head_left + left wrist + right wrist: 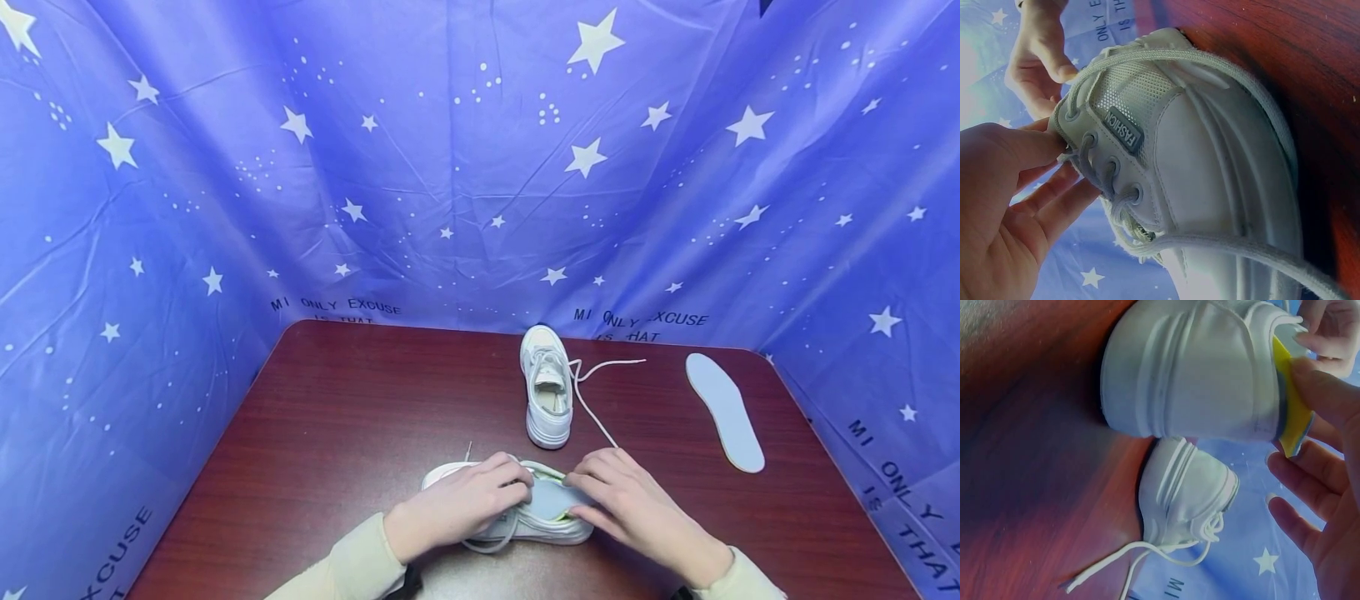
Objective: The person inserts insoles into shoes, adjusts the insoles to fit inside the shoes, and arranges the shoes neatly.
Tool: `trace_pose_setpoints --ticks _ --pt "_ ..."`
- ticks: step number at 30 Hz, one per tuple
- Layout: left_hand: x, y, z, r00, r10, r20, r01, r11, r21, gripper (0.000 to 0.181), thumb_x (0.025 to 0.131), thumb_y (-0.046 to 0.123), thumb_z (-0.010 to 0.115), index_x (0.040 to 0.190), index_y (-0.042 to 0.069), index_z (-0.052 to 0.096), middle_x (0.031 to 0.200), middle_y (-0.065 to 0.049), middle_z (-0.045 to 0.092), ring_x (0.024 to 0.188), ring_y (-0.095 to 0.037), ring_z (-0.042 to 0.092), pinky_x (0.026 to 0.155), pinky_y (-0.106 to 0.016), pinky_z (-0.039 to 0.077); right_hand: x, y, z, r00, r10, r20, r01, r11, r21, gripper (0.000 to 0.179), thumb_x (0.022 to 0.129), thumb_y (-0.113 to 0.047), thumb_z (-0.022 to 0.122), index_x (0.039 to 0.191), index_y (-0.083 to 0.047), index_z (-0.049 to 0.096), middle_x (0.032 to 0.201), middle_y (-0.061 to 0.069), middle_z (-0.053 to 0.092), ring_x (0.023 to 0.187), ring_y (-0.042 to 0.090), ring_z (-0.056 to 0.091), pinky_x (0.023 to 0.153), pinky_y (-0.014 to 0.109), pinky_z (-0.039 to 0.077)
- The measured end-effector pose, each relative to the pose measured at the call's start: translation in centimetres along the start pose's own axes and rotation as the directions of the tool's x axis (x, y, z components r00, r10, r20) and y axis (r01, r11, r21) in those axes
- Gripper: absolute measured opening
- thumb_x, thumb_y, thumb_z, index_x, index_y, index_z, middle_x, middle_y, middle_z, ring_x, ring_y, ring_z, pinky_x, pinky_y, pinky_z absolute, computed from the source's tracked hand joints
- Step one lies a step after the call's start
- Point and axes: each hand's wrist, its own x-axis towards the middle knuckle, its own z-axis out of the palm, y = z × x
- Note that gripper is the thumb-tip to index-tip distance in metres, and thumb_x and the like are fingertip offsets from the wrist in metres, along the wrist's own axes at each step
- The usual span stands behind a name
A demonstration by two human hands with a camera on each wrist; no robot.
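A white lace-up sneaker lies sideways near the front of the table, toe to the left. My left hand holds its lace flap, thumb and fingers pinching the edge by the eyelets. Partly inside the opening is an insole, grey on top with a yellow underside showing at the heel. My right hand pinches the insole's heel end, which sticks up above the shoe's collar. The front part of the insole is hidden inside the shoe. Loose lace hangs over the shoe's side.
A second white sneaker stands behind, toe away from me, its lace trailing right. Another pale insole lies at the right of the dark red table. A blue star-patterned curtain surrounds the table's back and sides.
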Motion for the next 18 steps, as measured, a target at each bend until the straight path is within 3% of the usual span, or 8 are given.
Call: trace_pose_setpoints --ticks 18 --pt "-0.07 0.03 -0.06 1.000 -0.014 0.019 0.014 1.000 -0.020 0.026 0.087 0.002 0.073 0.109 0.015 0.068 0.119 0.004 0.063 0.117 -0.013 0.057 0.098 -0.020 0.050 0.38 -0.65 1.01 1.000 0.029 -0.001 -0.029 1.000 0.003 0.031 0.084 -0.028 0.078 0.108 -0.009 0.072 0.101 -0.007 0.065 0.099 0.016 0.060 0.098 0.030 0.037"
